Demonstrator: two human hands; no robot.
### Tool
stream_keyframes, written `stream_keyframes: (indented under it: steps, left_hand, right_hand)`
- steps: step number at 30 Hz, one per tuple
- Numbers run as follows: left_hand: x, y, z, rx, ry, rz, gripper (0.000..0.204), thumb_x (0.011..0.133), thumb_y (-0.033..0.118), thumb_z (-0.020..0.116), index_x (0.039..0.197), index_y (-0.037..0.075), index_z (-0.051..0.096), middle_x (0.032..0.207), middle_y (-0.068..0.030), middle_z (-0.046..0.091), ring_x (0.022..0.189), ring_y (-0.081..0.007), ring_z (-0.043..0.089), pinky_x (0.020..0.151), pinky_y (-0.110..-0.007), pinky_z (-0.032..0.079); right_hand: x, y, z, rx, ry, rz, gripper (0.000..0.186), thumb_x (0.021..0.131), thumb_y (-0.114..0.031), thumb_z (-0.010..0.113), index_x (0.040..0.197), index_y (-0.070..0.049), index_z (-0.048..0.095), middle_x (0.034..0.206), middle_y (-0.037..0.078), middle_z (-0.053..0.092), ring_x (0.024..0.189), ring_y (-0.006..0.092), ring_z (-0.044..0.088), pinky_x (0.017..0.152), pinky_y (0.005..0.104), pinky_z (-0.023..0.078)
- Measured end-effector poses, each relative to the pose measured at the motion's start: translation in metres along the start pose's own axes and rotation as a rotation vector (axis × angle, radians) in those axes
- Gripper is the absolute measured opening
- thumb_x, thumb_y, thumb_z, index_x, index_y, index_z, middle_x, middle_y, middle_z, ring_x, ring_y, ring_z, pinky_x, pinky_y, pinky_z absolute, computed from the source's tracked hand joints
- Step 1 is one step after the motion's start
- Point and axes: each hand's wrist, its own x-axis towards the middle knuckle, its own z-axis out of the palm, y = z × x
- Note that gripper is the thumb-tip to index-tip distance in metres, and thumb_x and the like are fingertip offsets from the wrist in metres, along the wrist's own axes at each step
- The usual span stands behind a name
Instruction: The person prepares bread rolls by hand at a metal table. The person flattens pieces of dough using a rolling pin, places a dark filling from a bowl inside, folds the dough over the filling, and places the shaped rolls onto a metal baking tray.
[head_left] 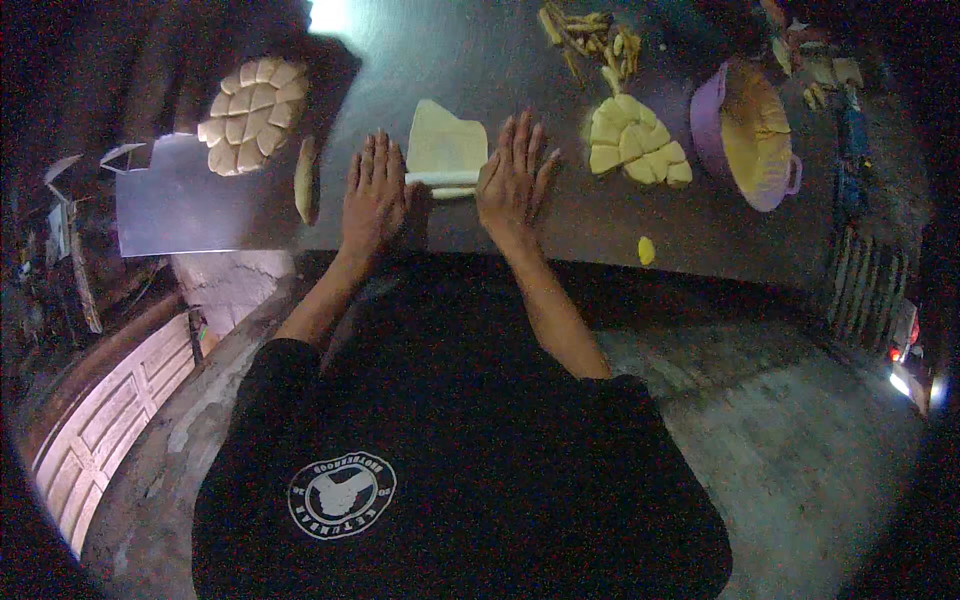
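Note:
A pale, flat sheet of dough lies on the table in front of me. Across its near end runs a slim white rolling pin, with a narrow strip of dough showing just below it. My left hand rests flat at the pin's left end, fingers stretched forward. At the opposite end, my right hand lies flat too, its fingers slightly spread. The palms hide both ends of the pin. Left of my left hand sits a slender, tapered piece of dough.
Cut dough pieces cluster at the left, near a shiny metal sheet. More cut dough sits to the right, beside a purple tub. Beyond are thin yellowish sticks. A small yellow lump lies near the table's front edge.

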Motion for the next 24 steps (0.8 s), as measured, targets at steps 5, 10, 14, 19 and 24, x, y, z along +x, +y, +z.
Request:
stream_keyframes:
  steps: [5,10,14,19,24]
  left_hand:
    - [-0.002,-0.051,0.020,0.071,-0.294,0.237,0.054,0.088,0.025,0.054,0.133,-0.002,0.044,0.141,-0.0231,0.041,0.134,-0.0394,0.036,0.113,-0.051,0.027]
    - [0.046,-0.068,0.027,-0.130,-0.046,0.459,0.053,0.083,0.021,0.057,0.131,-0.001,0.045,0.129,-0.0211,0.049,0.119,-0.0374,0.046,0.096,-0.047,0.038]
    - [0.098,-0.030,0.037,-0.103,0.175,0.106,0.047,0.084,0.021,0.056,0.126,0.001,0.049,0.123,-0.0181,0.052,0.110,-0.0334,0.049,0.086,-0.044,0.038]
    - [0.152,-0.028,0.039,0.061,0.330,-0.057,0.039,0.087,0.030,0.056,0.116,0.005,0.053,0.116,-0.0134,0.054,0.101,-0.0287,0.050,0.079,-0.043,0.039]
    - [0.202,-0.038,0.044,0.027,0.365,-0.158,0.032,0.091,0.035,0.055,0.105,0.006,0.056,0.105,-0.0113,0.057,0.097,-0.0264,0.054,0.077,-0.042,0.041]
  right_hand:
    - [-0.003,0.005,-0.001,0.564,-0.129,-0.065,0.052,0.102,-0.019,0.029,0.149,0.003,0.027,0.158,0.023,0.019,0.146,0.0388,0.020,0.119,0.0485,0.014]
    - [0.027,0.011,-0.007,0.357,-0.128,-0.088,0.053,0.102,-0.019,0.032,0.150,0.003,0.025,0.158,0.023,0.019,0.147,0.0359,0.017,0.119,0.0504,0.011]
    - [0.075,0.019,0.017,-0.035,-0.003,0.019,0.057,0.102,-0.024,0.032,0.152,0.001,0.020,0.158,0.021,0.019,0.148,0.0341,0.014,0.117,0.0571,0.006]
    - [0.124,0.020,0.031,-0.196,0.116,0.182,0.059,0.103,-0.029,0.029,0.152,0.000,0.018,0.159,0.017,0.020,0.148,0.0335,0.016,0.114,0.0645,0.002]
    - [0.164,0.017,0.028,-0.239,0.196,0.232,0.056,0.103,-0.030,0.029,0.152,-0.002,0.022,0.159,0.013,0.022,0.148,0.0311,0.017,0.111,0.0691,0.000]
